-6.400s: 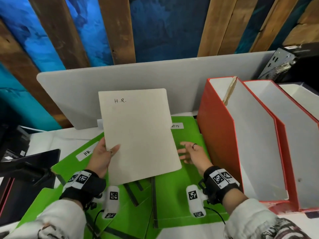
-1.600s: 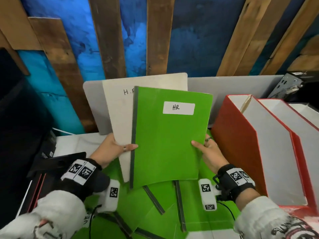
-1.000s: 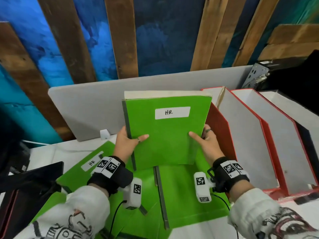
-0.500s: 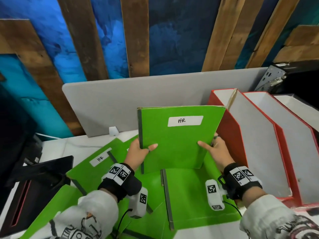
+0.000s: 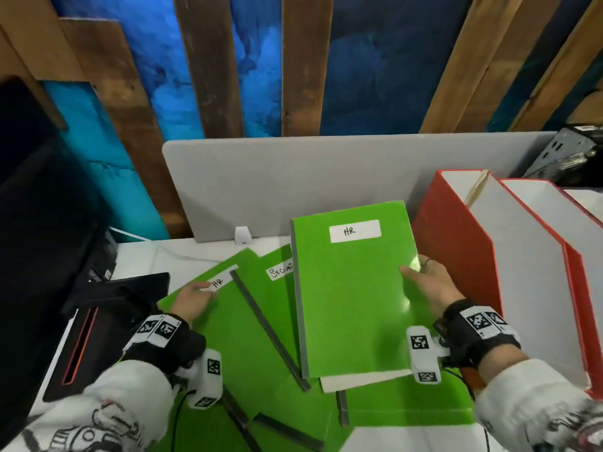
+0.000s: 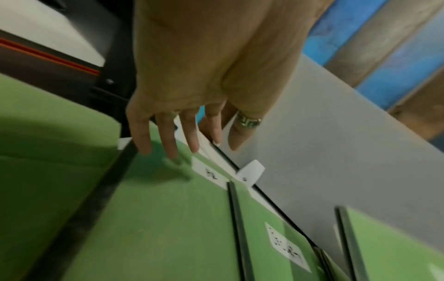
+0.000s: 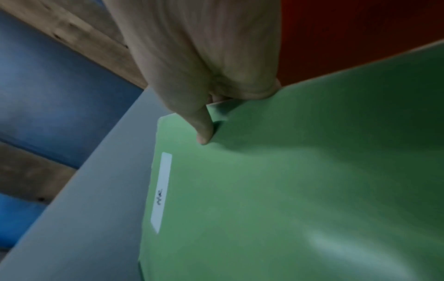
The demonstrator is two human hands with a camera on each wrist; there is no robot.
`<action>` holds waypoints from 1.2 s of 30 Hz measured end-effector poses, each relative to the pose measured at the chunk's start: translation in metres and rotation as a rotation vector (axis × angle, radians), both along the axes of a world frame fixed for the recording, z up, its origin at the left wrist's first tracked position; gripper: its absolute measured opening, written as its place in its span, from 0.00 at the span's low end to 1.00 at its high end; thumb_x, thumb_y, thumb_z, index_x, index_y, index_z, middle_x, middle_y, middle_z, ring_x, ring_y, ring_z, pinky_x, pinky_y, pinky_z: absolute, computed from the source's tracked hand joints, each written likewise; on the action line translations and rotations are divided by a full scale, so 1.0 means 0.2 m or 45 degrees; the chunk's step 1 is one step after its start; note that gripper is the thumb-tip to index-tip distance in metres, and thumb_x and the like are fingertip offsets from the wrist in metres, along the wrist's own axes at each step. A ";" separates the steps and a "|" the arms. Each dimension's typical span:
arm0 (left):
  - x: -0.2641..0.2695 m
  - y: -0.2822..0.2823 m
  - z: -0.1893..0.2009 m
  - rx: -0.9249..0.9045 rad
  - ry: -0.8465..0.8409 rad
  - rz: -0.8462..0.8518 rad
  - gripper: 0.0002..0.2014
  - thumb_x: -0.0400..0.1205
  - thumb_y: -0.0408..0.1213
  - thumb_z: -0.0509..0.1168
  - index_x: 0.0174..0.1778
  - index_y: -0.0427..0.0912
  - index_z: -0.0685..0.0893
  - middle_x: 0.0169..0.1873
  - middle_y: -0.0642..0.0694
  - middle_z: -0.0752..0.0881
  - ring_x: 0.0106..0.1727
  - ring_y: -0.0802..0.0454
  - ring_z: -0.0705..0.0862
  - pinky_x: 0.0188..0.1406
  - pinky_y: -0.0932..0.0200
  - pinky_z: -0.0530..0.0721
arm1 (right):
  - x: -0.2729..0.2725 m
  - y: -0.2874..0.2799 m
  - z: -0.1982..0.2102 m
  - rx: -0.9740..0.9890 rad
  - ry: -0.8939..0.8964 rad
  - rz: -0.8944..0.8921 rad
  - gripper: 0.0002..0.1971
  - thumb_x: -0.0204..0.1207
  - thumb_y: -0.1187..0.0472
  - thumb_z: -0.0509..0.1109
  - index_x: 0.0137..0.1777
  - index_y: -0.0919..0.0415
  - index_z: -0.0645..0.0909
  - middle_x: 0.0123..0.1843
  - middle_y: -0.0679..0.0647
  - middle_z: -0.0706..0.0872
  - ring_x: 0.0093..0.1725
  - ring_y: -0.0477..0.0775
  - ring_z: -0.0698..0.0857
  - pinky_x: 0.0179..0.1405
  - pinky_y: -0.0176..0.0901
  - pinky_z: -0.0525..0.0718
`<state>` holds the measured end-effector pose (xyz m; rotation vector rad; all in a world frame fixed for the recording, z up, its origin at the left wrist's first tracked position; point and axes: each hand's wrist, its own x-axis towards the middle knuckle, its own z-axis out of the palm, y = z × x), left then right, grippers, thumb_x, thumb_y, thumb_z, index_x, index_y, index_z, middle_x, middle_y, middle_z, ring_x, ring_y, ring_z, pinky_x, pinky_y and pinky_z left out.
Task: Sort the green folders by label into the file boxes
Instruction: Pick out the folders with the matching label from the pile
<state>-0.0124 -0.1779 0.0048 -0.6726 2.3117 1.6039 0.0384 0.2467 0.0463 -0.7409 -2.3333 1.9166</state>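
Observation:
A green folder labelled HR (image 5: 352, 298) is held over the pile with a cream divider (image 5: 359, 381) under it. My right hand (image 5: 421, 275) pinches its right edge, thumb on top (image 7: 204, 133) of the green cover (image 7: 288, 190), other fingers hidden beneath. My left hand (image 5: 199, 293) reaches with straight fingers (image 6: 168, 140) to a second HR folder (image 5: 235, 321) lying flat at the left, fingertips by its label (image 6: 211, 174). A folder labelled Security (image 5: 277, 288) lies between the two. The red file boxes (image 5: 456, 243) stand just right of my right hand.
A grey partition (image 5: 326, 177) closes the back of the desk. A black device with a red slot (image 5: 98, 321) sits left of the pile. More green folders (image 5: 408, 409) lie fanned at the front. The nearest red box holds a cream divider (image 5: 476, 187).
My left hand let go of the held HR folder and moved down left to the HR folder on the table. The right hand alone holds the folder, now lowered and lying flatter.

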 end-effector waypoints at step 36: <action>-0.05 -0.05 0.14 0.678 0.410 0.087 0.25 0.84 0.21 0.53 0.74 0.48 0.69 0.62 0.42 0.82 0.59 0.41 0.82 0.57 0.43 0.81 | 0.03 -0.15 -0.21 0.683 -0.281 -0.257 0.26 0.80 0.63 0.67 0.76 0.70 0.68 0.71 0.71 0.77 0.69 0.69 0.78 0.63 0.51 0.76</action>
